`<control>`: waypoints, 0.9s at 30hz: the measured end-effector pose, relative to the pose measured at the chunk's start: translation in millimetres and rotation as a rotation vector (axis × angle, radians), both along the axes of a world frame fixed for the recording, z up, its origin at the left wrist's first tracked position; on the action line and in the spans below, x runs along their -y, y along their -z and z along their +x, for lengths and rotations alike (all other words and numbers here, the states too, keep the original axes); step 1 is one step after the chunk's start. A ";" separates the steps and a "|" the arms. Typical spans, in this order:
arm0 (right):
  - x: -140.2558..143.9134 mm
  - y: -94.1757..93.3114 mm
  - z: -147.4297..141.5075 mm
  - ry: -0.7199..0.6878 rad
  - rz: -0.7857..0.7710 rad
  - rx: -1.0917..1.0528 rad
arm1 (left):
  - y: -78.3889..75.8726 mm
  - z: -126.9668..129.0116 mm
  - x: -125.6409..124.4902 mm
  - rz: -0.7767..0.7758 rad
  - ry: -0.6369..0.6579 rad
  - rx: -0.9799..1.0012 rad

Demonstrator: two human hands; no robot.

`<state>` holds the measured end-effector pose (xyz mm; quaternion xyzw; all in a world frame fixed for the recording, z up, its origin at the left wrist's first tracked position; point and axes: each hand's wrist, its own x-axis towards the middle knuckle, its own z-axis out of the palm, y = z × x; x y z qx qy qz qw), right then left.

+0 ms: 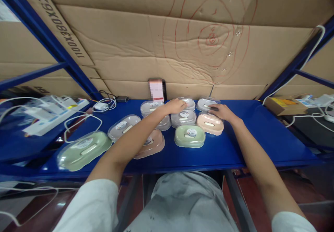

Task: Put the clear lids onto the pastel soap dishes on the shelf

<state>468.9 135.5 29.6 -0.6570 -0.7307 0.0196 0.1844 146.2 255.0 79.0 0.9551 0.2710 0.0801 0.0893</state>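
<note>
Nearest the person, low in the frame, a grey-clad lap is showing below the blue worktop [261, 145]. On it lidded soap boxes are lying in rows: a big green box [84, 150] at lower left, a pink box [152, 145] half hidden under the forearm, a smaller green box [190, 136] at centre, and a clear grey box [123, 125] left of the arm.

Further in, the right hand [223, 112] is resting flat over the far edge of the peach soap box [210, 123], its fingers spread and reaching onto the grey box [206, 103] behind; they are not closed on anything. The left hand [175, 105] is lying on a grey soap box [188, 103] in the back row, fingers curled loosely, though I cannot tell whether it is gripping.

It looks like the boxes are being lined up into rows; the next move would call for a firm hold on each back-row box.

At the back, a blurred phone [157, 90] is leaning against cardboard [167, 44].
</note>
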 end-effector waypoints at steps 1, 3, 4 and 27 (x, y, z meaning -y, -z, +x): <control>-0.9 0.1 0.7 -0.002 -0.009 0.003 | 1.5 1.3 -1.3 -0.006 -0.005 -0.002; -2.4 -0.6 0.8 -0.012 -0.017 0.011 | 2.8 4.6 -5.0 -0.014 -0.023 0.001; -2.8 -1.2 0.1 -0.015 -0.014 0.016 | 2.9 6.7 -7.0 -0.016 -0.038 0.005; 54.8 -53.0 -72.8 -0.192 0.218 -0.218 | -8.0 27.1 -7.3 0.058 -0.083 -0.080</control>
